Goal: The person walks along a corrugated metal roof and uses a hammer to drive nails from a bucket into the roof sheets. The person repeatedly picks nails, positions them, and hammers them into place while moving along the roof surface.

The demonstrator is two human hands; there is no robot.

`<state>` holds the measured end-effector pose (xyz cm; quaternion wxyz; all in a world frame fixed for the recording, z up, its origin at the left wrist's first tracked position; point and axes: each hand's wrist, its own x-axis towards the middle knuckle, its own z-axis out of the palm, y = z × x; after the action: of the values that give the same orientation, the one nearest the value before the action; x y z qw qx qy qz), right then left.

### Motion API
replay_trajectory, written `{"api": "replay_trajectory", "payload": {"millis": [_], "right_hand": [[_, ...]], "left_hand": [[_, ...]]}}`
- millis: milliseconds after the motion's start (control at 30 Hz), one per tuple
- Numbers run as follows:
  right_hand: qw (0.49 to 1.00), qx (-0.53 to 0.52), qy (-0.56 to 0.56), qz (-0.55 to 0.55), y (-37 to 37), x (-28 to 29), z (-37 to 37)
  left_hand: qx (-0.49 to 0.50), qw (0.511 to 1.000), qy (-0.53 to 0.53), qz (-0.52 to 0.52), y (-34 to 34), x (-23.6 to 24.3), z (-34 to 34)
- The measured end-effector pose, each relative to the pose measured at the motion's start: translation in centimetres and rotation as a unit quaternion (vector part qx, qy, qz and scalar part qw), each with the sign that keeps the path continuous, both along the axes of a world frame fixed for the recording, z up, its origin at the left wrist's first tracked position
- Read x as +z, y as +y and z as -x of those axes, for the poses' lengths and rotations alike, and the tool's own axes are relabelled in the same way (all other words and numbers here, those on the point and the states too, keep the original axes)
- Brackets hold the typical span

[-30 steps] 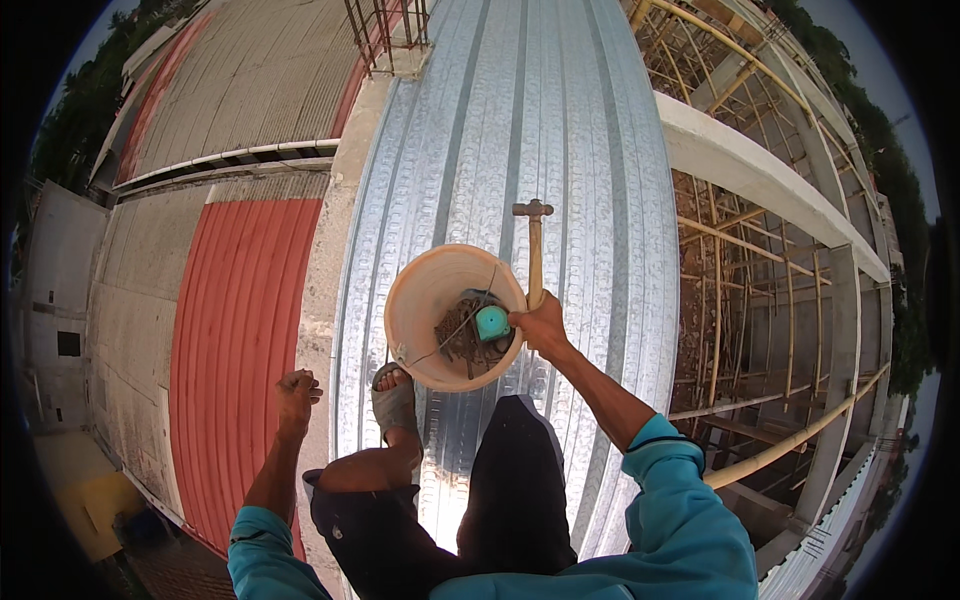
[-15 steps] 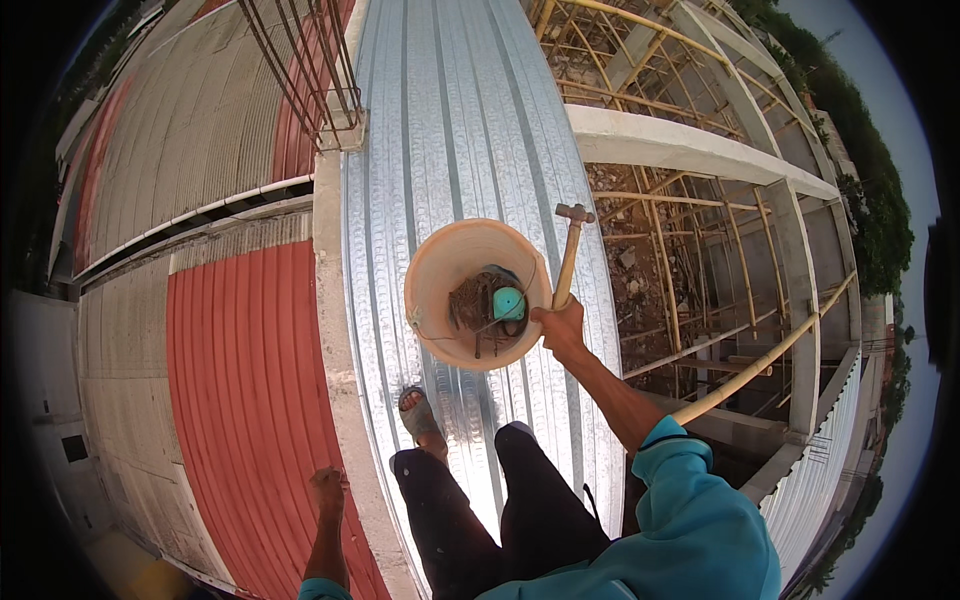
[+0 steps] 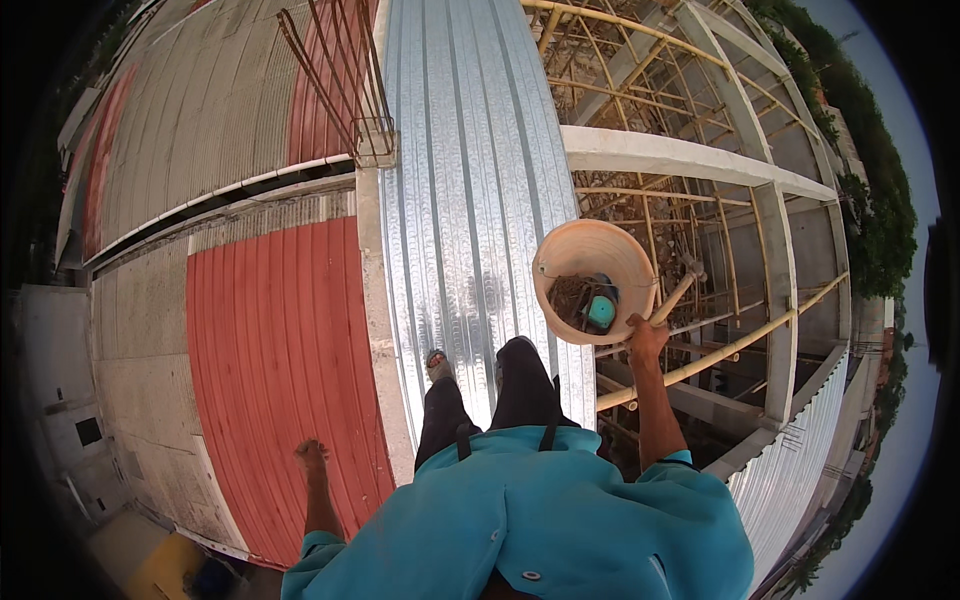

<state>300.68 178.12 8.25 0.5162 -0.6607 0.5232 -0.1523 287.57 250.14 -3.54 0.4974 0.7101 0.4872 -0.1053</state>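
My right hand [image 3: 648,338] is closed round a hammer's wooden handle and the near right rim of an orange-beige bucket [image 3: 600,240]. The hammer [image 3: 682,288] slants up to the right, its head beyond the bucket's side. Inside the bucket lie a brown heap of thin pieces [image 3: 570,298], like nails or wire, and a rounded teal object [image 3: 601,312]. The bucket hangs over the right edge of the shiny corrugated metal sheet [image 3: 450,200]. Out to the left, my left hand [image 3: 312,456] hangs with its fingers curled in, nothing visible in it, above a red roof.
Right of the sheet the structure drops away, with bamboo poles [image 3: 715,368] and concrete beams [image 3: 690,155]. Upright rebar [image 3: 345,90] stands on the left ledge. Beyond that ledge lie lower roofs, one red [image 3: 280,370]. My feet are on the metal sheet.
The bucket and hammer have swung right, from over the metal sheet to its right edge. My left hand has shifted slightly up and left. The view has tilted, showing more of my torso.
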Motion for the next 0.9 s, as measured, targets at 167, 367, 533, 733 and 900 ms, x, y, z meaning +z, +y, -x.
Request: {"api": "replay_trajectory", "payload": {"millis": [167, 367, 533, 733, 900], "right_hand": [[0.995, -0.099, -0.011, 0.019, -3.1, 0.9, 0.9], [0.981, -0.195, 0.001, -0.007, -8.2, -5.6, -3.8], [0.981, -0.188, -0.032, -0.042, -11.8, -11.6, -14.3], [0.967, -0.218, 0.047, -0.126, -14.3, -11.0, -26.6], [0.963, -0.222, 0.009, -0.154, -18.8, -11.6, -35.1]], "left_hand": [[-0.038, 0.997, -0.050, 0.034, 0.3, -1.3, -13.9], [-0.076, 0.989, -0.130, 0.007, -11.4, -1.4, -33.1], [-0.165, 0.973, -0.162, 0.020, -19.9, -6.9, -44.0], [-0.274, 0.958, -0.088, -0.007, -28.8, -2.2, -56.3], [-0.217, 0.957, -0.185, 0.052, -36.4, 3.2, -68.5]]}}
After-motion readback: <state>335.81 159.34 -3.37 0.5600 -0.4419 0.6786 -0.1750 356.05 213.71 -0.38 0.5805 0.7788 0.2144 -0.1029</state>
